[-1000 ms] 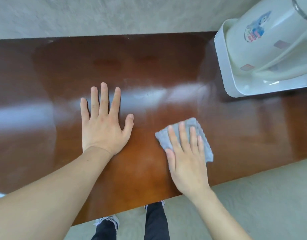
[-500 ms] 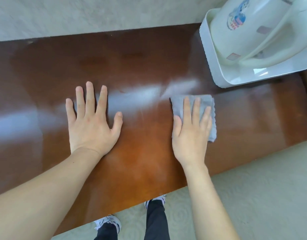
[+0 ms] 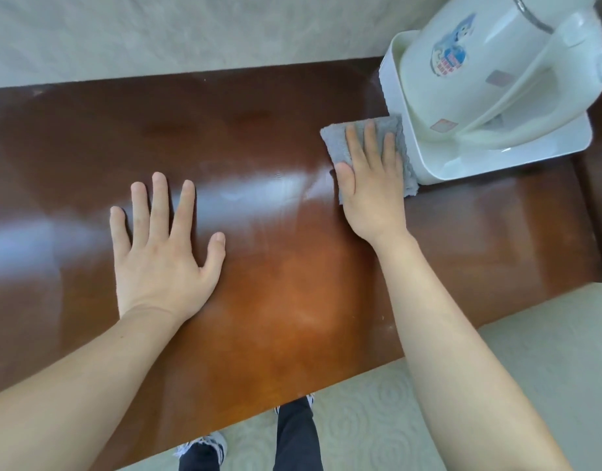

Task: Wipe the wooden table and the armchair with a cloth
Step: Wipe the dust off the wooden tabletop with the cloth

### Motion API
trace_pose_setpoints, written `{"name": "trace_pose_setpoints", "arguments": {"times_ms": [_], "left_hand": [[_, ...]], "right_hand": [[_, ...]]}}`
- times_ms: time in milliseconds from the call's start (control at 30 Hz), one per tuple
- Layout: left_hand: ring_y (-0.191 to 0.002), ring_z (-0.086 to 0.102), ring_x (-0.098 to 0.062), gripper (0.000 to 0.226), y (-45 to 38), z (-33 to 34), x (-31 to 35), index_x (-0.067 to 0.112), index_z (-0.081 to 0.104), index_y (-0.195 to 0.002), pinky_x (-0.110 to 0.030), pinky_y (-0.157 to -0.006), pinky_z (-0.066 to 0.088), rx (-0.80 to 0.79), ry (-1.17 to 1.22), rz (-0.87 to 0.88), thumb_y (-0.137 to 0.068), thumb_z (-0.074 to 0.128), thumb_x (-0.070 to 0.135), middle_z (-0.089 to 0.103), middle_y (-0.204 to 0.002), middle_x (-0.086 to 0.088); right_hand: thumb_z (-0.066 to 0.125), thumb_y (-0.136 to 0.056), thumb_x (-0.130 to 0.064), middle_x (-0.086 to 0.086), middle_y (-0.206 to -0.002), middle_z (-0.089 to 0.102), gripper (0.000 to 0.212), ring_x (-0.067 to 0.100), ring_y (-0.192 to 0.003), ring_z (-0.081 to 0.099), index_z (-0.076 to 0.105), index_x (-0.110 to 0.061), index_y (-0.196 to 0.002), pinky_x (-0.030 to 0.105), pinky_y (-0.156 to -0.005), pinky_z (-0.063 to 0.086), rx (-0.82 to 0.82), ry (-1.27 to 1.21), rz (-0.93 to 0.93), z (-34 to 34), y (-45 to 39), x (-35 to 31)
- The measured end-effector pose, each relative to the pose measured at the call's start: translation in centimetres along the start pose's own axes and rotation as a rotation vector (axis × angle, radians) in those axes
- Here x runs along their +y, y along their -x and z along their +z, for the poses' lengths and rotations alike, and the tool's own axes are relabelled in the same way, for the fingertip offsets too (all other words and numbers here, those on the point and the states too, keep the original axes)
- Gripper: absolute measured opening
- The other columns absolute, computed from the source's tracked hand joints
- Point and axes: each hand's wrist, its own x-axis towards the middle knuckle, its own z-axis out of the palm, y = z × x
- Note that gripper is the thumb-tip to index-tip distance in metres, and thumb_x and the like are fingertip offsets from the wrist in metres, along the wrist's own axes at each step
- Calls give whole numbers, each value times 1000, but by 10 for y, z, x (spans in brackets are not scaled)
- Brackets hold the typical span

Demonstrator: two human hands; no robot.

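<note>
- Pale patterned carpet [image 3: 517, 351] surrounds a glossy wooden table [image 3: 293, 300], whose reddish-brown top fills most of the head view and carries broad streaks of reflected light.
- On the table's far right corner sits a white tray [image 3: 462, 164], and in it a white electric kettle [image 3: 489, 73] with a blue and red cartoon sticker on its side and a curved handle facing the near side.
- A grey cloth [image 3: 337, 141] lies flat on the table, folded into a rough square; its right edge touches the tray's left wall.
- The right hand [image 3: 371, 185] presses down on the cloth with straight fingers held close together, the palm covering the cloth's near part and the thumb lying along its left edge.
- The left hand [image 3: 163, 260] rests flat on the bare wood, well apart from the cloth, with fingers spread wide and nothing under it or in it.
- Both forearms are bare and reach in from the bottom of the view.
- Below the table's near edge, dark trouser legs [image 3: 296, 436] and a black-and-white sneaker [image 3: 204, 447] stand on the carpet.
- No armchair can be made out in this view.
</note>
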Motion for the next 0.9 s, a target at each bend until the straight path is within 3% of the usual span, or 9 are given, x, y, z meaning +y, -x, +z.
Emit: {"name": "trace_pose_setpoints", "arguments": {"times_ms": [167,300,467,667,767,900], "left_hand": [[-153,3,-31,74,0,9,-4,23,14,-159,-54,-121,5,56,-5,9,-97,21,61,9,-167,-11],[-153,5,-33,74,-3,5,-1,22,15,-159,-55,-121,6,48,17,12,-96,23,60,11,-167,-12],[-154,3,-32,74,-1,1,1,23,13,-159,-55,-122,5,29,17,-1,-96,24,60,9,-167,-10],[-154,0,-29,74,1,4,-1,24,13,-159,-54,-123,4,30,23,0,-96,25,60,7,-168,-8],[-154,0,-29,74,0,4,-1,24,12,-159,-53,-123,3,37,34,2,-96,26,59,6,-168,-8],[-154,0,-29,74,-1,6,-2,25,12,-159,-53,-123,3,39,28,-1,-96,28,59,6,-168,-8]], "right_hand": [[15,-106,-45,3,-168,4,56,34,-154,-1,12,-26,-159,53,-122,11,23,-76,194,28,162,-16],[16,-107,-46,4,-168,6,56,36,-153,4,14,-26,-159,54,-118,15,-28,-73,162,56,239,-82],[27,-105,-47,4,-167,15,56,32,-154,8,21,-29,-158,49,-123,14,-8,-13,-57,44,163,-87],[23,-106,-47,3,-168,4,58,33,-154,-3,10,-29,-159,48,-124,1,-18,-42,13,20,-10,-78],[25,-106,-44,4,-168,6,58,34,-154,-1,12,-26,-159,47,-124,2,33,-36,9,25,25,-77],[26,-106,-45,4,-168,7,58,32,-154,1,13,-26,-159,48,-124,11,15,-55,15,43,173,-84]]}}
